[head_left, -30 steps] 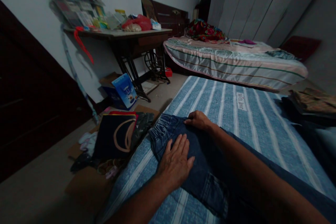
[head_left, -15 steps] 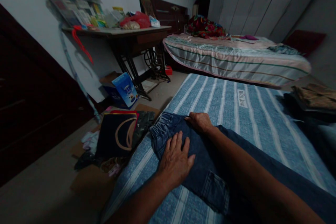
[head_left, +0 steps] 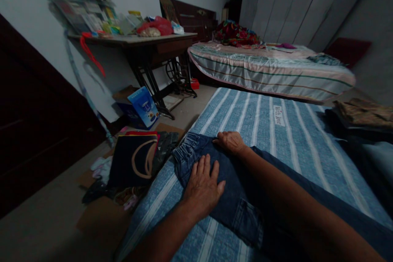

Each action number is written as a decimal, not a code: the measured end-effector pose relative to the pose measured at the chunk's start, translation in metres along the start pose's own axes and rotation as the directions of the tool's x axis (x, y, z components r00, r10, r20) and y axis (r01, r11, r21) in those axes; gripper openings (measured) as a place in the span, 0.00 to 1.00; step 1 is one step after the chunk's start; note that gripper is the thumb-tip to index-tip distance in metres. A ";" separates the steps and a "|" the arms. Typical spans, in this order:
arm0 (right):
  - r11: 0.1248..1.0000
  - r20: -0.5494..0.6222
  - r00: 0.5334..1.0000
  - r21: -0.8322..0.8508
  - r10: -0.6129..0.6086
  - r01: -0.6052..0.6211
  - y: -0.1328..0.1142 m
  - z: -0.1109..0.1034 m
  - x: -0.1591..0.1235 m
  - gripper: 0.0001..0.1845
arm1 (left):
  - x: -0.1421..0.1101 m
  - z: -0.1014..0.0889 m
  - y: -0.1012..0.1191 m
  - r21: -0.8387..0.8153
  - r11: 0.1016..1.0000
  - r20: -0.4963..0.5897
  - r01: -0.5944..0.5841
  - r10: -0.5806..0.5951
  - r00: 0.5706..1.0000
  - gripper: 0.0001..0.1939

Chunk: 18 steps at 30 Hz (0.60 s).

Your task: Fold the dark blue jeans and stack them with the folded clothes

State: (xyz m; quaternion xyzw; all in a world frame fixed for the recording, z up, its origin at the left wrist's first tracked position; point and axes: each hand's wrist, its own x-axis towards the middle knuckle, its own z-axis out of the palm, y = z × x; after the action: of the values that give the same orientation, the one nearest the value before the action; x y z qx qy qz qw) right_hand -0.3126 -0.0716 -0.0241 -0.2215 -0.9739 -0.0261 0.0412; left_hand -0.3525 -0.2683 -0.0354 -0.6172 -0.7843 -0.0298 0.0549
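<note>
A: First entry: article and location?
B: Denim trousers (head_left: 231, 180), dark blue, laid on a blue-and-white striped bedspread (head_left: 236, 110), on the wearer's side of its "With love" label (head_left: 279, 115).

A: Long axis?
B: Oblique. Gathered elastic waistband (head_left: 186, 149) at the upper-left end, by the bedspread's left edge; the denim runs from there to the lower right, passing beneath the right forearm (head_left: 285, 192).

A: Left hand, condition of fingers?
B: Left hand (head_left: 202, 188): palm down, fingers extended and slightly spread, flat on the denim, gripping nothing. Fingertips point toward the waistband and rest just short of its gathers.

A: Right hand?
B: Right hand (head_left: 231, 142): at the trousers' far long edge, fingers curled in, apparently pinching the cloth. Exact contact of the thumb cannot be told.

A: Which is nearer the gathers?
B: The left, by a little. It lies across the width; the right keeps to the far edge. Both touch denim.

A: Fittings?
B: One patch pocket (head_left: 247, 221), below and right of the left hand, apart from its fingers.

A: Adjacent stock?
B: Folded garments (head_left: 365, 114), stacked at the right; navy garment with tan neckline (head_left: 125, 161), beyond the bedspread's left edge.
</note>
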 end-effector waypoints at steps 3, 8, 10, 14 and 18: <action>1.000 -0.054 0.998 -0.008 -0.018 0.017 -0.008 -0.007 -0.007 0.19 | 0.000 0.000 0.000 0.001 1.000 -0.008 -0.009 0.009 1.000 0.30; 0.955 -0.230 0.945 0.132 -0.232 0.267 -0.026 0.000 -0.034 0.10 | -0.002 -0.002 0.001 -0.017 1.000 0.012 0.006 -0.006 1.000 0.30; 0.901 -0.290 0.913 0.243 -0.287 0.360 -0.028 0.010 -0.042 0.11 | -0.002 -0.003 0.001 -0.018 1.000 0.017 0.008 -0.007 1.000 0.30; 0.844 -0.342 0.900 0.365 -0.271 0.392 -0.023 0.026 -0.046 0.18 | -0.001 -0.002 0.000 -0.012 1.000 0.006 0.011 -0.011 1.000 0.30; 0.828 -0.278 0.918 0.412 -0.282 0.379 -0.017 0.024 -0.046 0.22 | -0.001 0.001 -0.001 0.011 1.000 0.005 0.001 -0.002 1.000 0.31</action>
State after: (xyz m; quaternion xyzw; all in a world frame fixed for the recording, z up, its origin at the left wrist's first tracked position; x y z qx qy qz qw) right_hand -0.2804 -0.1051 -0.0524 -0.0287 -0.9663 0.1747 0.1871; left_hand -0.3534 -0.2692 -0.0360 -0.6164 -0.7851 -0.0240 0.0561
